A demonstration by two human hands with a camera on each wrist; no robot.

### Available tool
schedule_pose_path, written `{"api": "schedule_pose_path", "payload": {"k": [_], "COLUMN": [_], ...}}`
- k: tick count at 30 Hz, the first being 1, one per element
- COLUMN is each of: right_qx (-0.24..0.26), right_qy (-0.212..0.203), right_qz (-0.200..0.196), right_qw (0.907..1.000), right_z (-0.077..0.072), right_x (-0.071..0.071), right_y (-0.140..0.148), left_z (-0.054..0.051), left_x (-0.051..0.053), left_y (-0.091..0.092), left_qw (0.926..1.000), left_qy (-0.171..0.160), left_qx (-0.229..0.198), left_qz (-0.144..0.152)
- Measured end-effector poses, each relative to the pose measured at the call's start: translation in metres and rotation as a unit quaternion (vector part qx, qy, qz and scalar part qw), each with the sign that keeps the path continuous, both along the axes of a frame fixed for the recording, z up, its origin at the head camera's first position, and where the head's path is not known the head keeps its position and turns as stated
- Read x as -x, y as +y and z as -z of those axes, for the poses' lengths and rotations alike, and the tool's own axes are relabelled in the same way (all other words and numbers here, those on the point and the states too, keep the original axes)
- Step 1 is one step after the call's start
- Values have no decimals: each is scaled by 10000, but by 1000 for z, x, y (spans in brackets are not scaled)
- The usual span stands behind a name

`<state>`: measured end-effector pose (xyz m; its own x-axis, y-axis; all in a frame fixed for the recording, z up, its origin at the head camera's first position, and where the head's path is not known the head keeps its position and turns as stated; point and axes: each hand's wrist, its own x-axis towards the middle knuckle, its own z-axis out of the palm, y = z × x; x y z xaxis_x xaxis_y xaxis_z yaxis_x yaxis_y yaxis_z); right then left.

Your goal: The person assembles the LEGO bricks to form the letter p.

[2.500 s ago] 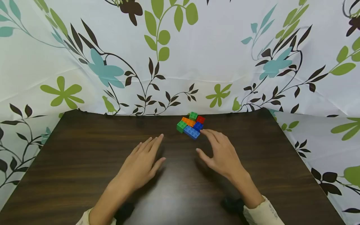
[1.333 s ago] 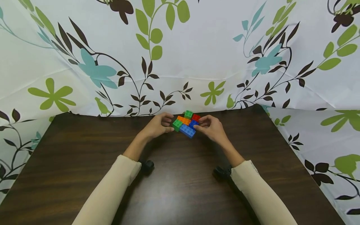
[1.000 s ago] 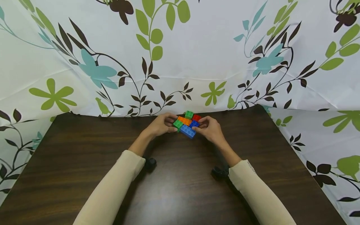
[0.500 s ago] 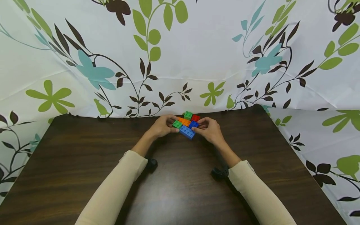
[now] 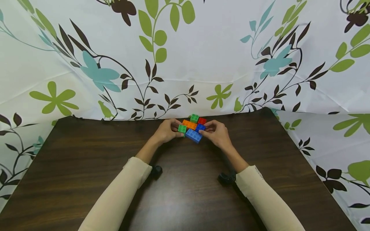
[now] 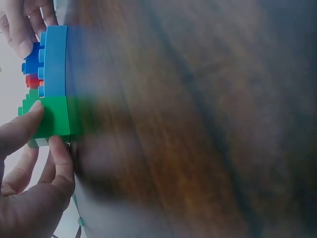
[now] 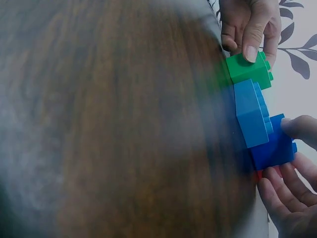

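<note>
At 12 o'clock on the wood-grain table (image 5: 185,199), my left hand (image 5: 165,131) pinches the front green studded brick (image 5: 182,128) between thumb and fingers, while my right hand (image 5: 218,134) grasps the dark-blue brick (image 5: 200,127). Round the orange brick (image 5: 189,124), that green one lies at 8 o'clock, the long light-blue brick (image 5: 194,135) at 5, the dark-blue at 4, the red brick (image 5: 202,120) at 2 and the rear green brick (image 5: 194,118) at 1. Half a second ago the front green brick ran in line with its neighbours; now I've twisted it askew. To my judgement, that means it isn't locked to them. Whether its corner touches the light-blue brick, I can't tell.
</note>
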<state>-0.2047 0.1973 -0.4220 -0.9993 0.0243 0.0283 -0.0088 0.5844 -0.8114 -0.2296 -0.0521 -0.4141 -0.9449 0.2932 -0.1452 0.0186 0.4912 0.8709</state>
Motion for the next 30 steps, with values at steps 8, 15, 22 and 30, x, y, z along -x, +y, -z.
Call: {"api": "schedule_pose_path", "payload": {"k": [8, 15, 22, 30], "right_qx": [152, 288, 282, 283], "right_qy": [301, 328, 449, 427], "right_qz": [-2, -25, -120, -239], "right_qw": [9994, 9990, 9985, 9984], "right_z": [-3, -9, -16, -21], "right_x": [-1, -1, -4, -7], "right_y": [4, 6, 7, 3], "left_z": [2, -1, -3, -6], "left_x": [-6, -10, -15, -22], "left_y": [-3, -7, -10, -15], "left_qw": [9994, 9990, 9985, 9975], "left_qy": [12, 65, 232, 369], "left_qx": [237, 319, 470, 598], "left_qz": [-251, -311, -146, -10]}}
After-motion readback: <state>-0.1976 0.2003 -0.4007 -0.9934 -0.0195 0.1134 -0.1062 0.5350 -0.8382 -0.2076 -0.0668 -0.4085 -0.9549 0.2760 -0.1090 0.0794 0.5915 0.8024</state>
